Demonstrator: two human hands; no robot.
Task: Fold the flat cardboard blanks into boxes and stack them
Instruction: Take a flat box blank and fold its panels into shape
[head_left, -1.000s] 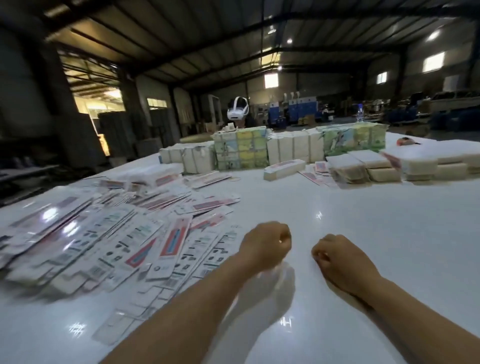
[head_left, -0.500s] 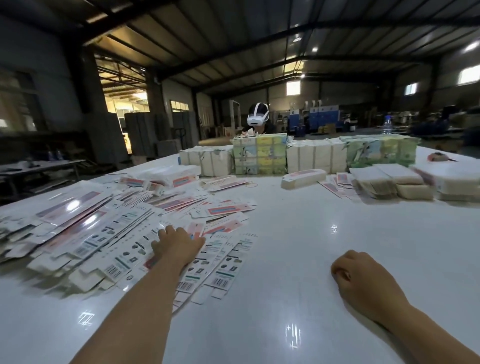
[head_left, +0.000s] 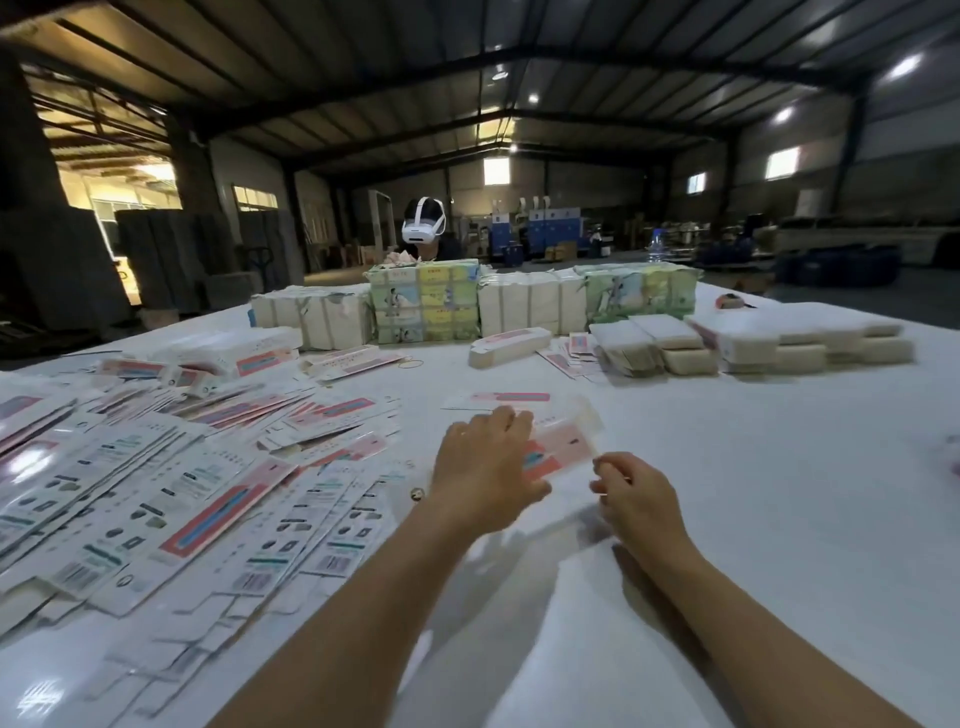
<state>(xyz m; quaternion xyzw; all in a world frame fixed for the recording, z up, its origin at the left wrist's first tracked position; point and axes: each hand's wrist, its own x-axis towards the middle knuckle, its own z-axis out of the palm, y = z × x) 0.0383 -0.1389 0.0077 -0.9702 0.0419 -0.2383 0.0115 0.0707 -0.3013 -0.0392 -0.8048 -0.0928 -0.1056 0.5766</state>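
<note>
Both hands work above the white table (head_left: 727, 467). The left hand (head_left: 483, 462) grips a pink-printed flat blank (head_left: 563, 447), fingers curled over its near end; the blank is motion-blurred. The right hand (head_left: 636, 496) pinches the blank's near edge. A spread of loose blanks (head_left: 171, 483) lies to the left. A folded box (head_left: 509, 345) rests farther back, before the bundled stacks (head_left: 530, 301).

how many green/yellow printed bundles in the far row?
2. Left bundle sits in front of the person in the headset; right bundle lies past the white stack between them. Others may be hidden behind the row.
</note>
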